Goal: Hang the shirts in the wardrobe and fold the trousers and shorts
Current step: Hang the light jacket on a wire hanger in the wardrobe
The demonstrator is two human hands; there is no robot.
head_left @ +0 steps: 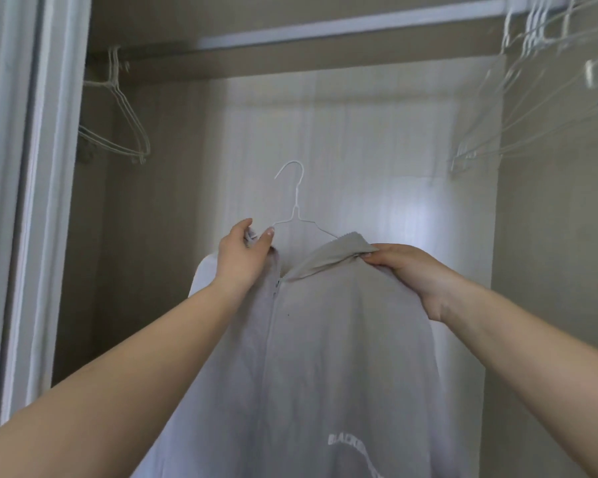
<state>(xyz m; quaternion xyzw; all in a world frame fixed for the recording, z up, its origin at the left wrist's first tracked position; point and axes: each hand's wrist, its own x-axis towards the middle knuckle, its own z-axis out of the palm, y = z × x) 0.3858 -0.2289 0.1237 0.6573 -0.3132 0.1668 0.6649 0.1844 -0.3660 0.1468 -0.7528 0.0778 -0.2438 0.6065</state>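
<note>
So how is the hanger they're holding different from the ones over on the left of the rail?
The held hanger is off the rail, its hook free below it; the left hangers hang hooked on it. The held one carries a pale shirt, gripped at the collar by the left hand and right hand; the left ones are bare. It stands upright, while they hang tilted. All are thin white wire.
</note>
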